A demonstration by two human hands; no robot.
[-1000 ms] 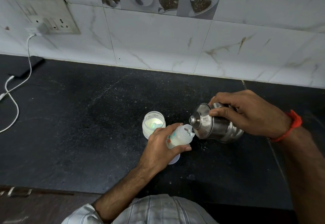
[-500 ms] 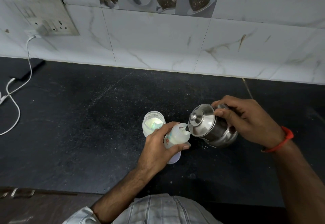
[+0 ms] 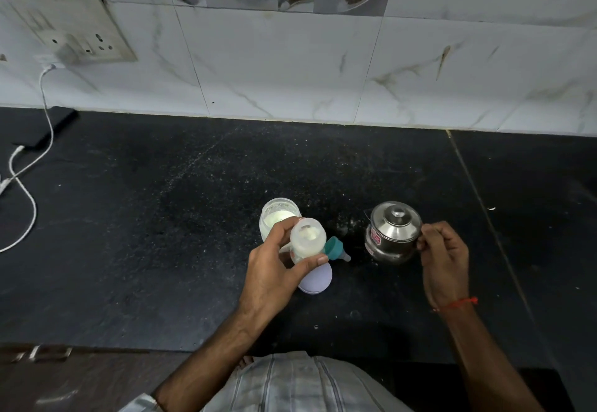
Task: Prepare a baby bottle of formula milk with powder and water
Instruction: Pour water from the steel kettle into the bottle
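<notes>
My left hand (image 3: 269, 274) grips an open baby bottle (image 3: 307, 239) holding white liquid, upright above the black counter (image 3: 161, 217). Behind it stands a clear jar (image 3: 276, 216) of pale powder, partly hidden by my fingers. A teal teat ring (image 3: 336, 248) lies on the counter just right of the bottle, and a lilac cap (image 3: 318, 280) sits below it. A lidded steel pot (image 3: 392, 232) stands upright on the counter to the right. My right hand (image 3: 444, 258) rests at its right side with fingers pinched on the handle.
A tiled wall (image 3: 290, 72) backs the counter. At the far left a white charger cable (image 3: 29, 191) runs down from a wall socket (image 3: 71, 30) to a dark phone (image 3: 48, 128). White specks dot the counter around the pot.
The steel pot was tilted over the bottle's mouth; it now stands upright on the counter to the right. My right hand slid from its body to its handle. The bottle is upright.
</notes>
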